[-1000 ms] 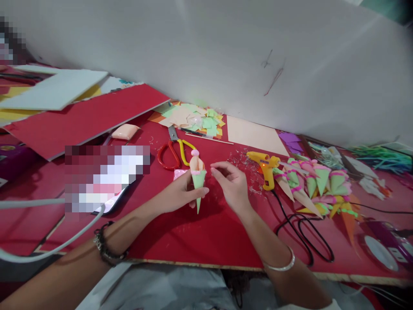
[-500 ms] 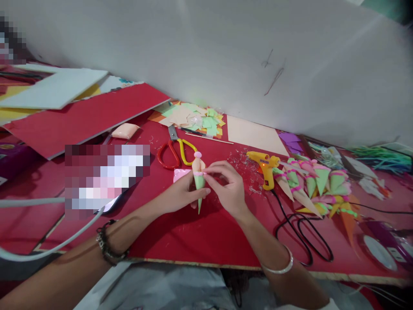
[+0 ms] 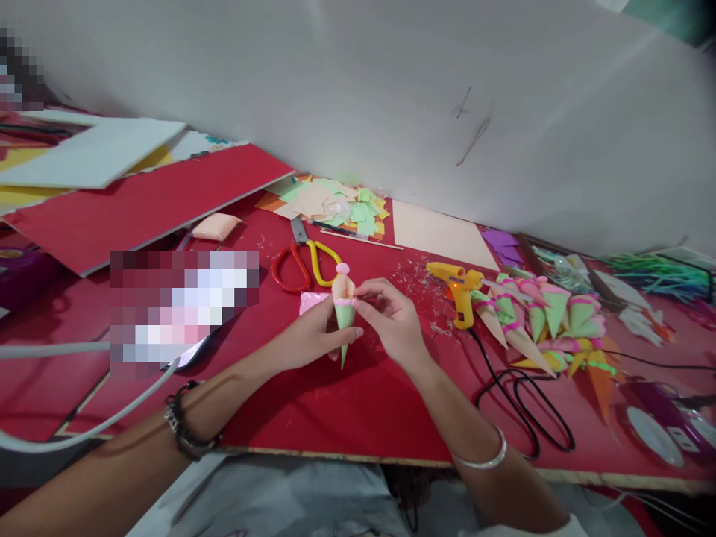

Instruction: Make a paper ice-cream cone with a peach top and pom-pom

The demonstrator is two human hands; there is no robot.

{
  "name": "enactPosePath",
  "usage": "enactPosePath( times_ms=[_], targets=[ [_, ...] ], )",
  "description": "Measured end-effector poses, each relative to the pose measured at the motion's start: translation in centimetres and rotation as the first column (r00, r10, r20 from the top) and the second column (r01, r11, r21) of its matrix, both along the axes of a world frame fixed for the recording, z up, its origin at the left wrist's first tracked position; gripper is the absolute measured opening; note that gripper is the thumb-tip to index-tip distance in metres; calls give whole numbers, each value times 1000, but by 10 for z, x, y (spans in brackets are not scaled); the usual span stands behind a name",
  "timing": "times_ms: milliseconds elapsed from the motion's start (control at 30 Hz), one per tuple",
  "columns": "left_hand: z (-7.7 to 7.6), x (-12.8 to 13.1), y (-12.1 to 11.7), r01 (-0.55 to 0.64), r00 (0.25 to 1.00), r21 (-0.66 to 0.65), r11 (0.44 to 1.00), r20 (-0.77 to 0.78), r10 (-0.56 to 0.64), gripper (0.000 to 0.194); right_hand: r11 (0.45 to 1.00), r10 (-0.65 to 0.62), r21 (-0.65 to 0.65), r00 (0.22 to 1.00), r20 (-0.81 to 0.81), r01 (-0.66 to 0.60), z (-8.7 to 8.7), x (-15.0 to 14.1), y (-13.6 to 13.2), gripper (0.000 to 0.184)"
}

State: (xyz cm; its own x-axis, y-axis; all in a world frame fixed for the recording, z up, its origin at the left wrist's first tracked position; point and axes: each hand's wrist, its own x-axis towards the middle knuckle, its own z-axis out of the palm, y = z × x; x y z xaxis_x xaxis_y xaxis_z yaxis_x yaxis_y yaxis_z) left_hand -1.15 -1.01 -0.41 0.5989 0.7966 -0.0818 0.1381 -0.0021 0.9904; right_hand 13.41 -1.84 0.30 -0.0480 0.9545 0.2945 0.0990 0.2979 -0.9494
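Observation:
My left hand (image 3: 318, 328) is wrapped round a small paper ice-cream cone (image 3: 345, 317), holding it upright with its tip down. The cone is light green, with a thin pink trim along the rim, a peach filling and a pink ball (image 3: 343, 268) on top. At the right side of the rim, the thumb and fingertips of my right hand (image 3: 388, 317) pinch the trim; the exact bit between them is too small to see. Behind my left hand lies a pink packet (image 3: 314, 302), partly covered. Scissors (image 3: 302, 257) with one red and one yellow handle rest beyond the cone.
A yellow glue gun (image 3: 459, 287) with a lit orange light lies to the right, its black cord (image 3: 526, 399) looped below. Several finished paper cones (image 3: 553, 309) are piled farther right. A blurred-out phone (image 3: 190, 309) is at left, paper scraps (image 3: 335, 205) along the wall.
The fingers of my right hand have shifted slightly at the cone's rim. The cone stays in my left hand, and the whole view has moved a little.

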Motion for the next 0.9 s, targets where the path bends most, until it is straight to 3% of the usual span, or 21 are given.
enactPosePath(
  times_ms=[467,533,667,767,900],
  targets=[
    [1,1,0,-7,1000,-1,1000,-23,7,26,1000,23,-17,999,-49,-24,0,4,2,9],
    [2,0,1,-62,998,7,998,-15,62,25,999,-35,-17,999,-18,34,-3,10,6,10],
    [6,-3,5,-299,954,20,954,8,299,22,984,-164,-29,965,206,173,-13,24,14,10],
    [6,-4,9,-428,904,-2,904,5,428,19,995,-49,-70,938,342,77,-21,27,16,11],
    [1,-4,13,-420,908,-26,907,3,420,19,999,18,-51,939,343,-1,-27,21,14,18]
  ],
)
